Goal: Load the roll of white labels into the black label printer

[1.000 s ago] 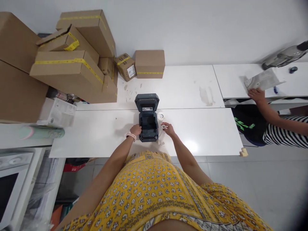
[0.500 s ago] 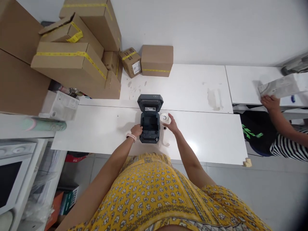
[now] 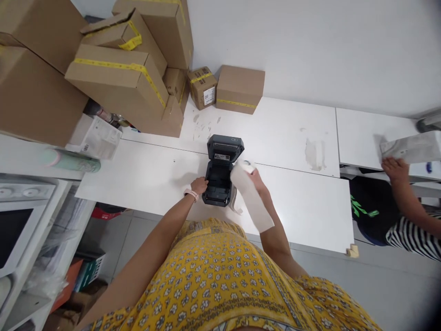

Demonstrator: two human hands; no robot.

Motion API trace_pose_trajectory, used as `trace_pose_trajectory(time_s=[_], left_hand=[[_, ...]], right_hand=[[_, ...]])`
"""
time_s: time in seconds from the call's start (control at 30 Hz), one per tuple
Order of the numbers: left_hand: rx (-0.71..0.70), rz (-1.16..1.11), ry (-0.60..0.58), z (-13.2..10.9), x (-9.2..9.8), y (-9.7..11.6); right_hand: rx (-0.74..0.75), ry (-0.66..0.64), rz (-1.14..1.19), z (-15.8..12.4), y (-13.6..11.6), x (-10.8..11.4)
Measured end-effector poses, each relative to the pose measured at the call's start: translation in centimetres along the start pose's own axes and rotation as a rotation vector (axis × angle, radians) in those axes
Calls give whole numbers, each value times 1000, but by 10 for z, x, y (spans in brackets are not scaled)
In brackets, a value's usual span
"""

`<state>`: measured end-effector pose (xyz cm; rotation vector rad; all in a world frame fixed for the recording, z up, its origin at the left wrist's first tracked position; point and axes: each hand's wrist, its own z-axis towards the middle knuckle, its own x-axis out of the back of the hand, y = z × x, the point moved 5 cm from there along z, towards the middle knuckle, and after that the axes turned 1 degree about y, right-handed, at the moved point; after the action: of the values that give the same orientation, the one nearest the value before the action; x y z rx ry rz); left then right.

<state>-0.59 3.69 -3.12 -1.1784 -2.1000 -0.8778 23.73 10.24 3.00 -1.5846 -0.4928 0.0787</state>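
Note:
A dark label printer (image 3: pixel 218 196) stands on the white table with its lid (image 3: pixel 225 143) raised and its inner bay exposed. My left hand (image 3: pixel 199 185), with a pink watch band at the wrist, is closed on the printer's left edge. To the printer's right, my right hand (image 3: pixel 260 184) grips a white paper roll (image 3: pixel 245 166) above the table; its fingers are partly hidden. A wide paper strip (image 3: pixel 255 204) hangs from the roll toward my forearm. Beside the printer's right side lies a thin, curled pale strip (image 3: pixel 234 204).
Cardboard boxes with yellow tape (image 3: pixel 113 76) are stacked at the back left, and a closed carton (image 3: pixel 239 87) stands against the wall. At left are a green bottle (image 3: pixel 74 161) and a microwave (image 3: pixel 20 216). Another person's hand (image 3: pixel 396 170) touches a whitish package (image 3: pixel 413 147) at far right.
My right hand has lifted and tilted the paper roll, and its loose strip now hangs down. My left hand stays at the printer's edge. The whole view has shifted slightly.

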Motion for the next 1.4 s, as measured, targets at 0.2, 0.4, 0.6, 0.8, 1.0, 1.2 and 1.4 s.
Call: trace_pose_trajectory(time_s=[0.2,0.4,0.6,0.8,1.0,1.2,1.4], left_hand=[[25,-33,-14,-1,-2,-1],[27,-104,-11,0,-8,-4],[-1,-108,10,0,-8,-3],[-3,-133,3,4,-10,-4],[22,-219,4,1,-5,-4],[-12,-301,-10,-10,4,0],[-67,-387,15,-29,-2,-1]], right_hand=[[87,-392,-815,31,-37,-77],[14,-472,-1116,35,-1,-109],[-29,-520,-1134,37,24,-115],[121,-405,-1094,30,28,-119],[346,-284,-1058,-62,31,-131],[408,-455,-1073,-130,51,-150],[401,-492,-1064,-132,58,-151]])
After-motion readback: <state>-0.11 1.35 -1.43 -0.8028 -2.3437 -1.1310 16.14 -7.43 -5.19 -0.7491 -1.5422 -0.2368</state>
